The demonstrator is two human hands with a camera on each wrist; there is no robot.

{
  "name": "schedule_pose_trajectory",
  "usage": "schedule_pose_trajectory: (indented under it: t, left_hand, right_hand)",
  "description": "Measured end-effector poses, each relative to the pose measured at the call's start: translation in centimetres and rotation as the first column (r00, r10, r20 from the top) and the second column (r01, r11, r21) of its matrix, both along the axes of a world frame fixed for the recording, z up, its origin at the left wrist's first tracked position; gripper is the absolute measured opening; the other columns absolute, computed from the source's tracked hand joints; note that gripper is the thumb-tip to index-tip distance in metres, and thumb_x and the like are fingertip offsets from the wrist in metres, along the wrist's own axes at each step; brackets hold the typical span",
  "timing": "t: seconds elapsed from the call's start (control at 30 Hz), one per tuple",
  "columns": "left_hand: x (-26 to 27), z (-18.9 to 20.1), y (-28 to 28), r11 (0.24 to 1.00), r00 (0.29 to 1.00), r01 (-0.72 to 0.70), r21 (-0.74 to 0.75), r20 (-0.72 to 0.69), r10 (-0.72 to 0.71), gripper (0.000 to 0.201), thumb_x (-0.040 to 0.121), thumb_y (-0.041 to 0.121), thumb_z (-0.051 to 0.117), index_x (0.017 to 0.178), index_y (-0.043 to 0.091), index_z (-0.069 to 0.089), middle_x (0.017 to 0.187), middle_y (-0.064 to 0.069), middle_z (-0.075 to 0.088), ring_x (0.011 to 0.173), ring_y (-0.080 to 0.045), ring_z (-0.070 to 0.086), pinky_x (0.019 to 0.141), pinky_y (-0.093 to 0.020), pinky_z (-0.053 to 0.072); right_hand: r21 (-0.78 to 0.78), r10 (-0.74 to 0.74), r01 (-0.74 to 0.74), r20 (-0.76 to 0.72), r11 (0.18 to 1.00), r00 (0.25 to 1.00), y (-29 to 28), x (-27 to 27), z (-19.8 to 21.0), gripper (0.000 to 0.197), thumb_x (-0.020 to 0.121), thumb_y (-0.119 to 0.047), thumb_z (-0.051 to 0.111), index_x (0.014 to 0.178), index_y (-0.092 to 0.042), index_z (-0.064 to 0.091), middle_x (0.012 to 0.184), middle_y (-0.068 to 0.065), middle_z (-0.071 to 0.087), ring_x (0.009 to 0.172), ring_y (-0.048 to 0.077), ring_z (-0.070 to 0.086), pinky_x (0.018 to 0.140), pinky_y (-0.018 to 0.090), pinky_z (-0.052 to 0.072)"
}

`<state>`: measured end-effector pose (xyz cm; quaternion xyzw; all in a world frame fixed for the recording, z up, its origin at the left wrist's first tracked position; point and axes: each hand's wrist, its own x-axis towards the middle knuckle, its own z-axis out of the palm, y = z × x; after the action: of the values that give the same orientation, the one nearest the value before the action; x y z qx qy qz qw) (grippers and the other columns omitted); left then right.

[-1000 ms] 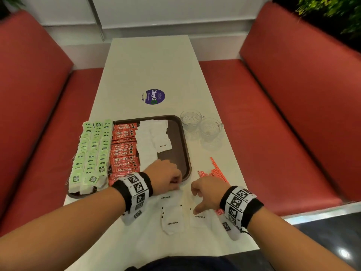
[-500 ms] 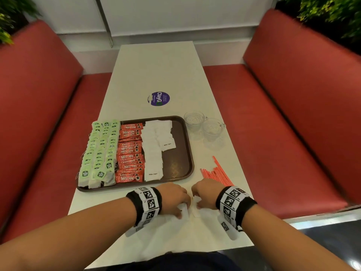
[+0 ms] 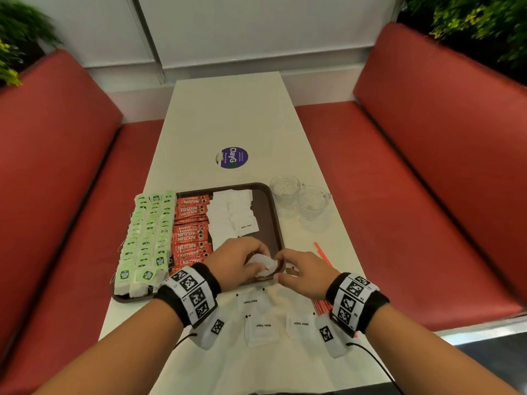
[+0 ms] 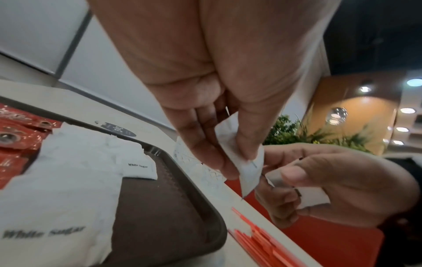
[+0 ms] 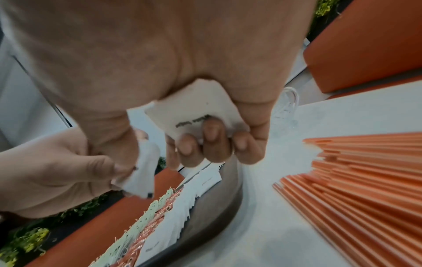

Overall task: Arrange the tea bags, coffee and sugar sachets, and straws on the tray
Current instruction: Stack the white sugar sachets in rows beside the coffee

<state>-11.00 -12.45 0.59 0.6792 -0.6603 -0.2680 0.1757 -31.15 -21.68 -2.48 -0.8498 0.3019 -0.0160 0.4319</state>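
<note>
I am holding one sugar sachet (image 4: 242, 162) pinched in my left hand (image 3: 239, 263) and another curled in my right hand (image 3: 302, 273), both hovering at the tray's (image 3: 266, 192) near right corner, its bare strip lying just ahead, nearer my left.

White table (image 3: 228, 115), 2 glass cups (image 3: 299, 196), purple round sticker (image 3: 231, 158), red benches (image 3: 427, 166), plants (image 3: 470, 21)

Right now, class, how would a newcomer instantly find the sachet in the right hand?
Start at the brown tray on the white table. At its near right corner, the right hand grips a white sugar sachet; other loose sachets lie flat on the table.
</note>
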Motion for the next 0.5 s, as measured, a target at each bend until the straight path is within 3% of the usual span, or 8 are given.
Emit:
schedule_pose_trajectory:
  t: [0.07,0.17,0.23,0.3,0.4,0.5]
  left_hand:
    - [0.2,0.0,0.1,0.999,0.997,-0.044,-0.025,-0.069,0.042,0.020,0.087,0.025,0.073,0.091,0.039,0.061,0.091,0.019,0.063,0.081,0.005,0.058,0.069,-0.009,0.041]
    - [0.3,-0.3,0.3,0.994,0.983,-0.110,-0.025,-0.153,0.105,0.014,0.087,0.025,0.074,0.086,0.033,0.063,0.082,0.013,0.067,0.073,0.001,0.060,0.062,-0.011,0.044]
    - [0.5,-0.9,0.5,0.989,0.980,-0.145,-0.021,-0.143,0.141,0.010,0.086,0.029,0.074,0.086,0.034,0.065,0.078,0.011,0.068,0.069,-0.002,0.061,0.059,-0.011,0.042]
    - [0.9,-1.7,0.6,0.987,0.983,-0.159,0.004,-0.094,0.159,0.006,0.086,0.036,0.073,0.088,0.035,0.068,0.077,0.012,0.069,0.069,-0.003,0.061,0.057,-0.014,0.042]
    - [1.2,-2.2,0.3,0.987,0.983,-0.153,0.046,-0.099,0.157,0.012,0.088,0.041,0.071,0.093,0.031,0.072,0.081,0.011,0.071,0.071,-0.005,0.063,0.062,-0.023,0.049]
    - [1.7,-2.2,-0.6,0.984,0.976,-0.176,0.038,-0.122,0.179,0.013,0.091,0.036,0.069,0.099,0.028,0.076,0.087,0.011,0.073,0.075,-0.004,0.063,0.070,-0.022,0.050]
  right_hand:
    - [-0.052,-0.006,0.009,0.054,0.999,0.999,-0.3,0.7,0.2,0.024,0.090,-0.037,0.067,0.111,-0.025,0.064,0.097,-0.008,0.068,0.089,0.013,0.062,0.082,0.032,0.052]
    - [-0.100,-0.007,0.020,0.124,0.995,0.992,-0.7,1.8,0.5,0.002,0.094,-0.027,0.064,0.095,-0.027,0.066,0.080,-0.014,0.058,0.080,0.011,0.057,0.078,0.033,0.049]
    - [-0.103,-0.011,0.027,0.151,0.994,0.988,-0.7,2.3,0.7,0.006,0.094,-0.024,0.063,0.092,-0.029,0.065,0.080,-0.015,0.056,0.081,0.009,0.056,0.078,0.028,0.047]
    - [-0.091,-0.028,0.043,0.163,0.995,0.986,-0.8,2.6,0.7,0.004,0.093,-0.020,0.063,0.095,-0.020,0.068,0.081,-0.012,0.056,0.081,0.010,0.056,0.075,0.023,0.044]
    - [-0.049,-0.053,0.062,0.159,0.997,0.986,-0.8,3.2,0.6,0.008,0.091,-0.016,0.062,0.096,-0.014,0.069,0.084,-0.007,0.059,0.080,0.010,0.055,0.073,0.023,0.044]
    - [-0.013,-0.105,0.108,0.147,0.994,0.984,-1.3,3.6,0.7,0.012,0.092,-0.017,0.060,0.103,-0.016,0.066,0.086,-0.004,0.063,0.080,0.012,0.058,0.072,0.027,0.047]
